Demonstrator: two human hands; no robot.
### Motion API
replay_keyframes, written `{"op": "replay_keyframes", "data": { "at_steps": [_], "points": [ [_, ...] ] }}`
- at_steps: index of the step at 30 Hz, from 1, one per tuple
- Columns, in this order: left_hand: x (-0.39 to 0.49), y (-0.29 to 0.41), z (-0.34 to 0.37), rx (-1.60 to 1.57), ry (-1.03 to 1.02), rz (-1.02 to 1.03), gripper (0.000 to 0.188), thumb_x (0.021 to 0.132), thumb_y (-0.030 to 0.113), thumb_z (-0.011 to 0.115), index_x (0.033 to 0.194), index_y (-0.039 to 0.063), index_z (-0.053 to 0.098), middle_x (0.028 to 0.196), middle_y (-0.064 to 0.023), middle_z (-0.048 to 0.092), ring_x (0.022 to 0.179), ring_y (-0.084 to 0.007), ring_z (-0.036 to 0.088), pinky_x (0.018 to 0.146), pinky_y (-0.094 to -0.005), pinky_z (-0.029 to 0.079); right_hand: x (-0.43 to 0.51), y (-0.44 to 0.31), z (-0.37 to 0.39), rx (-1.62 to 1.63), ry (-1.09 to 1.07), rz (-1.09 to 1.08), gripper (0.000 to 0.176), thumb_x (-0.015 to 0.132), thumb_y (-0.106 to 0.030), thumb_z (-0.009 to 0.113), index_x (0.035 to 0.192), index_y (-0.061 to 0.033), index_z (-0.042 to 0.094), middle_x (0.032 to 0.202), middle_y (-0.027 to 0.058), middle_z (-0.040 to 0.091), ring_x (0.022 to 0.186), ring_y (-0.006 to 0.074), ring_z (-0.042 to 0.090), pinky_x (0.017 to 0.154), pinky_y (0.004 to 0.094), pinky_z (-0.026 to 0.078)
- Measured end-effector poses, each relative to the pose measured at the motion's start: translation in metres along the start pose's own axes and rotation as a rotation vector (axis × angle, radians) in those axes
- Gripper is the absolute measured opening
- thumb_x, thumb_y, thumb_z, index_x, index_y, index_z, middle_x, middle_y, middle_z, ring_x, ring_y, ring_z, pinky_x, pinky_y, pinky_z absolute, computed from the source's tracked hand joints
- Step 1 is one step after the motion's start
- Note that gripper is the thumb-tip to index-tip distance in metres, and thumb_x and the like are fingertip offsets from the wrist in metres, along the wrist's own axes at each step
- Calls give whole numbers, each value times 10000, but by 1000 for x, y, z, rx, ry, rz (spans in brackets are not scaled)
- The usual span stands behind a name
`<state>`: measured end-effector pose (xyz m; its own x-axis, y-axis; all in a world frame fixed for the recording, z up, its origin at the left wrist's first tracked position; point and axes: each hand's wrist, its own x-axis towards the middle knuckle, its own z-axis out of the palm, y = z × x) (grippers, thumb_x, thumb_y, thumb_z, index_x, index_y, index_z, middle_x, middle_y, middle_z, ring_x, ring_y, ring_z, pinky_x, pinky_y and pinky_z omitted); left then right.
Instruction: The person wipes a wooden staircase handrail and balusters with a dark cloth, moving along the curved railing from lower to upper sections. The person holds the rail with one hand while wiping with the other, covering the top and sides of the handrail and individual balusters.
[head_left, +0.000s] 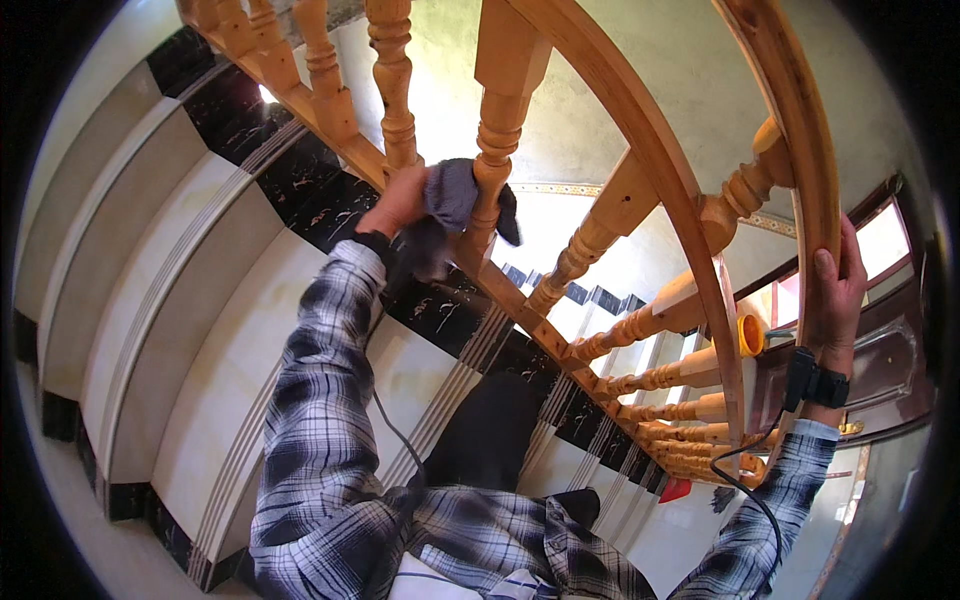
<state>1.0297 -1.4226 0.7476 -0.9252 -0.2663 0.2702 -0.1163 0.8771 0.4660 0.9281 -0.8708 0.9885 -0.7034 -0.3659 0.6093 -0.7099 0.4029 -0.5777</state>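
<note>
My left hand (405, 196) is closed on a dark grey cloth (451, 195), which is wrapped against the lower turned part of a wooden baluster (499, 124). Part of the cloth shows on the baluster's far side, and a blurred dark end hangs below my wrist. At the right, my right hand (838, 289) grips the upper wooden handrail (814, 165), thumb on the near side and fingers mostly hidden behind it. Each wrist wears a black band; a black cable runs from the right one, and another lies along the left arm.
Pale stair treads (225, 330) with black marbled edging (435, 311) curve along the left and below me. More turned balusters (630, 337) stand along the lower wooden rail. Beyond the railing are an orange container (750, 335) and a brown door (877, 360). A red object (675, 490) lies lower down.
</note>
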Motion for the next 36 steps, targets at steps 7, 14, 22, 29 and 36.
{"op": "replay_keyframes", "data": {
  "at_steps": [7,14,22,29,36],
  "points": [
    [-22,-21,30,-684,474,175,453,816,6,727,1256,31,623,1241,-72,667,1117,-199,624,952,-348,498,-1,0,2,-1,29,5,758,873,-501,665,1440,-30,485,1217,144,607,1071,172,592,880,298,517],
    [-54,61,147,-531,484,-212,636,851,123,702,1416,27,426,1287,-244,594,1221,-422,575,1012,-413,467,2,1,-2,77,-1,-2,740,875,-471,681,1430,-20,492,1207,131,608,1070,176,588,910,314,507],
    [-169,15,115,-896,-66,-45,391,871,104,715,1240,4,631,1194,-113,696,1111,-227,639,978,-341,481,1,9,-2,141,-13,26,648,919,-337,665,1437,5,479,1284,147,591,1160,228,576,1016,369,464],
    [-205,25,59,-1346,-234,-210,673,840,215,778,1417,19,492,1337,-61,587,1224,-169,521,1088,-335,386,-40,-49,48,-585,145,-894,322,954,-65,651,1260,15,594,1246,181,634,1110,329,620,980,418,495],
    [-211,52,44,-1380,-235,11,871,728,245,881,1453,23,452,1426,-115,526,1312,-223,479,1159,-366,333,-146,-32,284,183,-934,164,935,811,-22,781,1580,-95,254,1511,138,425,1048,187,622,788,280,574]
  ]
}}
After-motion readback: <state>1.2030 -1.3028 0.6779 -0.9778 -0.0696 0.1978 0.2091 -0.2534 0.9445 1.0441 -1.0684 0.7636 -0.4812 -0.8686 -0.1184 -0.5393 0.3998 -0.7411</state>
